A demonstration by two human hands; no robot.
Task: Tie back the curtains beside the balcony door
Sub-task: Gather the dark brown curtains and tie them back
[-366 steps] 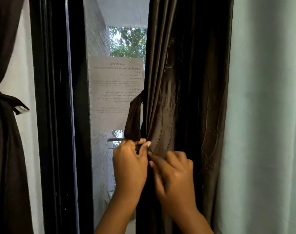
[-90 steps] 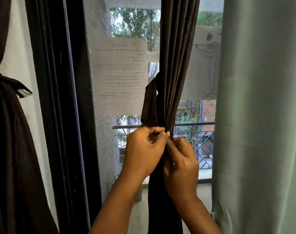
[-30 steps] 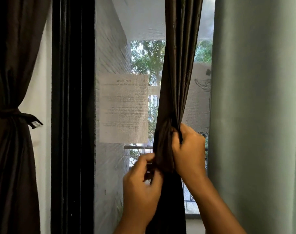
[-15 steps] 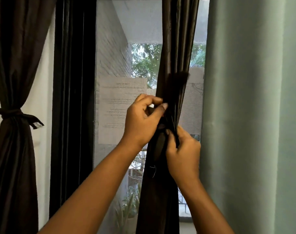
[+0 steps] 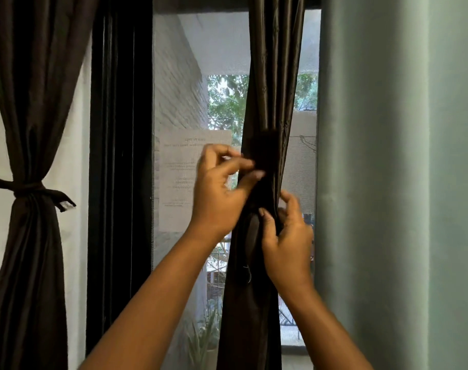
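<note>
Now the gathered dark brown curtain (image 5: 265,102) hangs in front of the balcony door glass (image 5: 179,102), just beside the pale green curtain (image 5: 388,182) on the right. It is being worked on at mid-height, where a dark tie-back band (image 5: 263,145) is seen wrapped round the bundle. The left hand (image 5: 219,193) is raised at the band's left edge, with thumb and forefinger drawn together; whether cloth is actually pinched between them cannot be told, as the fingertips are blurred. The right hand (image 5: 286,236) is held lower, its fingers curled into the folds and clamped on the curtain just under the band.

Compared with half a second ago, the left hand is drawn slightly away from the bundle and its pinch is loosened, while the band sits higher than both hands. A second ago the hands were lower on the curtain and the band was hidden behind them. From this it is judged that the wrap is made and the fastening is being finished or tested.

At far left, the other brown curtain (image 5: 30,102) is already cinched by its knotted tie-back (image 5: 32,189), so this side appears to be the last step. A printed paper notice (image 5: 182,182) is stuck on the glass behind the left hand.
</note>
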